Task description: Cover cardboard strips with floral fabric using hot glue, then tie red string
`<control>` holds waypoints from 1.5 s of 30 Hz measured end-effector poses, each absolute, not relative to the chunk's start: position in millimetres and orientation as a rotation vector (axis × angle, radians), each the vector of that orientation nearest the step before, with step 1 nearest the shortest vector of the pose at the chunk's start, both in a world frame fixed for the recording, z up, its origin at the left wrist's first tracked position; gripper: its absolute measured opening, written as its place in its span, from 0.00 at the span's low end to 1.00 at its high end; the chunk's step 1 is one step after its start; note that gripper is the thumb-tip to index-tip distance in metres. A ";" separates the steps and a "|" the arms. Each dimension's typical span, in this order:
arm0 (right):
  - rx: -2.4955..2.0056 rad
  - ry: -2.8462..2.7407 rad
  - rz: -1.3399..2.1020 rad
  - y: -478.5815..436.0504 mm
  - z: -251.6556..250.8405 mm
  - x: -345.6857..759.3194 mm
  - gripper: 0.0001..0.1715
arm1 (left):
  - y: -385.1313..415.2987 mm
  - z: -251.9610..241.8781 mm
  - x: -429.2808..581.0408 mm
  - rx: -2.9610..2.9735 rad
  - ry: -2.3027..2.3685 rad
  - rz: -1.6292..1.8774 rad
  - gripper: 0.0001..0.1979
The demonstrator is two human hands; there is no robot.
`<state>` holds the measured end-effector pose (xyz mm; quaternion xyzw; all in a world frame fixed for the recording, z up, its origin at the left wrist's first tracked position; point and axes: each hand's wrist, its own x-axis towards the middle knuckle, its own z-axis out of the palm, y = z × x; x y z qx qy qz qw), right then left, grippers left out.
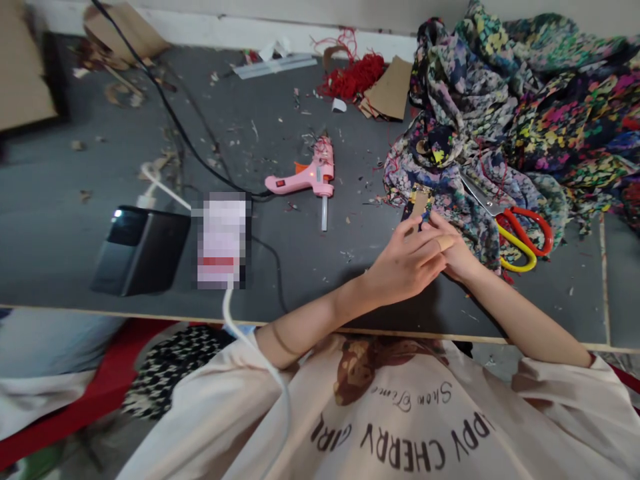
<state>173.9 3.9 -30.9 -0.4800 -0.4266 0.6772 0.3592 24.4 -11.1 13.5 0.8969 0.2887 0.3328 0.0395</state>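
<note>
My left hand [413,260] and my right hand [453,250] meet near the table's front edge, right of centre. Between their fingertips is a small piece of dark floral fabric with a tan strip [420,201] on it. The fingers of both hands are bent round its lower end, and my left hand partly covers my right. Behind them lies a heap of floral fabric [450,100]. Scissors [525,233] with one red and one yellow handle rest on the cloth to the right. A pink glue gun [305,179] lies left of my hands.
A black power bank [143,250] and a pixelated phone-like object [223,240] are at the left, with white and black cables. Red thread [357,75] and cardboard pieces [393,90] lie at the back. The wooden table edge [390,333] runs in front of my body.
</note>
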 end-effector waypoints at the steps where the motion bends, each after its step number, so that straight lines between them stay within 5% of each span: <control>1: -1.218 -1.048 1.754 3.8 -26.8 172.8 0.11 | -7.9 14.4 18.8 2.716 0.865 0.998 0.05; 6: -1.116 -0.841 1.879 3.8 -11.3 166.1 0.20 | 18.7 2.6 -9.4 2.213 0.860 1.212 0.08; 10: -1.316 -1.186 1.866 6.7 0.2 175.1 0.25 | 34.5 -16.1 -16.8 1.534 0.809 1.406 0.15; 16: -1.598 -1.840 1.043 4.6 30.2 185.8 0.11 | 36.0 4.5 -13.4 0.630 0.787 1.266 0.21; 21: -1.232 -1.392 1.890 -17.6 27.1 147.7 0.18 | 27.7 16.8 5.6 0.374 0.783 1.301 0.24; 28: -1.361 -1.640 1.660 -37.2 20.3 154.3 0.19 | 9.8 17.9 5.1 1.026 0.779 1.147 0.19; 33: -1.673 -1.965 0.380 -24.4 30.0 233.3 0.12 | 13.1 1.4 -5.3 2.313 0.810 0.769 0.08; 35: -1.906 -2.028 0.120 -17.9 30.5 265.8 0.22 | 16.2 -8.9 -5.2 2.552 0.787 0.837 0.10; 40: -2.243 -2.259 0.132 -13.2 25.0 300.2 0.32 | 21.1 -19.6 -9.4 2.636 0.793 1.064 0.09; 45: -2.238 -2.294 -0.036 -17.3 33.7 290.8 0.31 | 12.4 -14.3 -4.4 2.759 0.737 0.701 0.17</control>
